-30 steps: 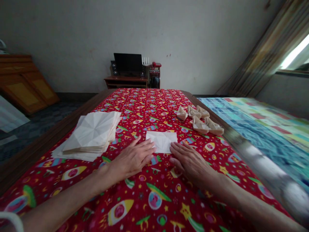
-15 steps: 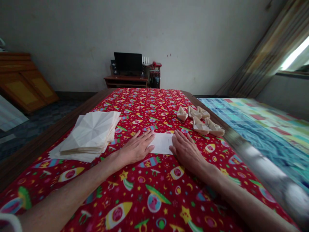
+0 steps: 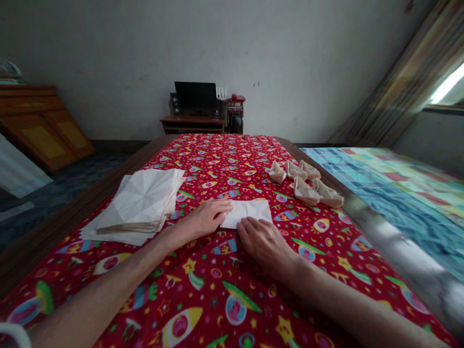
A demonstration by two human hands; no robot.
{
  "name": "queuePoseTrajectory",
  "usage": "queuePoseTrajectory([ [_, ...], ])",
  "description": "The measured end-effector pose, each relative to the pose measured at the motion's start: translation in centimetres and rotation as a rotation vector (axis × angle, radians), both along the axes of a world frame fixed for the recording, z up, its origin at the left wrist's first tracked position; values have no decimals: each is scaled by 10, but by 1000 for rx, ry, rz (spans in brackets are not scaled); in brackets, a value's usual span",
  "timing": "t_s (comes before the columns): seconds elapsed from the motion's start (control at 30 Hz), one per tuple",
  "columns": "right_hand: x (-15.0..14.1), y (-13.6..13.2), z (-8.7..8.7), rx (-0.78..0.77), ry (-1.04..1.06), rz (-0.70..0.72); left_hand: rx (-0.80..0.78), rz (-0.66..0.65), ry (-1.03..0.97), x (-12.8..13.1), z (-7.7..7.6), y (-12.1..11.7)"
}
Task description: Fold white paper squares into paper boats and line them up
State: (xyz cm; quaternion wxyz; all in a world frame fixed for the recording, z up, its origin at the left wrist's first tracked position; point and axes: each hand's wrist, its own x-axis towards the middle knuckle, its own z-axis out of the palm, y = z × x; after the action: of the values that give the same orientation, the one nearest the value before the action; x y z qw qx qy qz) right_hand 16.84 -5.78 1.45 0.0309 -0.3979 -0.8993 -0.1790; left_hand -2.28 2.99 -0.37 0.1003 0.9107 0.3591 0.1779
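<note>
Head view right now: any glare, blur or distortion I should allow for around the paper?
Head view: the window is blown out, and pale glare marks the right table edge; head view: wide-angle stretch tilts the cabinet; head view: the white paper shows faint creases, slightly soft, while both hands' outlines stay readable.

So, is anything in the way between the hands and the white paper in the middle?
Nothing visible. The left hand overlaps the left end of the white paper, the right hand its near edge; the paper stack lies apart.
</note>
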Motion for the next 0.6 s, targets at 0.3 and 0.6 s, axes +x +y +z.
queuePoseTrajectory([
  [0.3,35,18,-11,56,607,123,19,-207,-17,-12,6,3],
  [0.6,60,21,-15,-98,847,177,307,-279,-133,-9,10,-17],
])
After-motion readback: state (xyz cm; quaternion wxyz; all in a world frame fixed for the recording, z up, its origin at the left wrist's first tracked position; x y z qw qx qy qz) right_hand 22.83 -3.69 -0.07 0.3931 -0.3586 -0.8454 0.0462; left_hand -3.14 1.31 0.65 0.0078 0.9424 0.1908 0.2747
